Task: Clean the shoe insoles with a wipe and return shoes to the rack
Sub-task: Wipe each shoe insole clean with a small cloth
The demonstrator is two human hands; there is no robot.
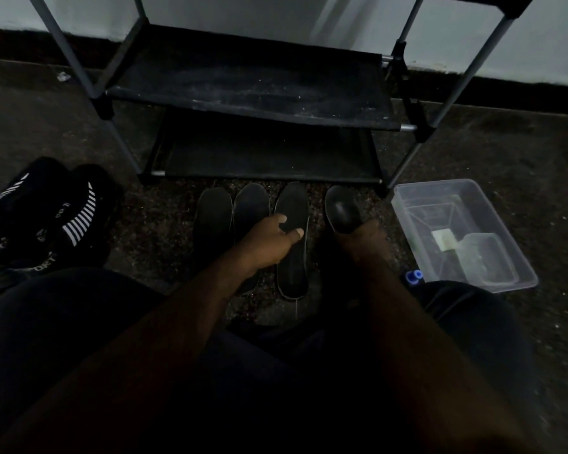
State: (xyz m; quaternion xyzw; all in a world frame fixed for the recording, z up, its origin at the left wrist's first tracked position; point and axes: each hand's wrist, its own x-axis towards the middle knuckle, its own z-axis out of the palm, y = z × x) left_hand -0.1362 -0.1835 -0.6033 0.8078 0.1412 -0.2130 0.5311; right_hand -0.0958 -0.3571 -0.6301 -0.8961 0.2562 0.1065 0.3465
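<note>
Several black insoles lie side by side on the dark carpet in front of the shoe rack (250,103). My left hand (266,244) reaches onto the third insole (292,273), with finger and thumb curled on its middle. My right hand (363,240) grips the rightmost insole (340,208), whose rounded end sticks out past my knuckles; my fingers are hidden beneath. The two left insoles (212,214) lie untouched. A pair of black shoes with white stripes (63,217) stands at the left. I see no wipe in either hand.
A clear plastic tub (446,198) sits on the floor at the right with a smaller clear container (486,260) and a pale square item inside. A blue cap (413,276) shows beside my right knee. The rack's two dusty black shelves hold nothing. The room is dim.
</note>
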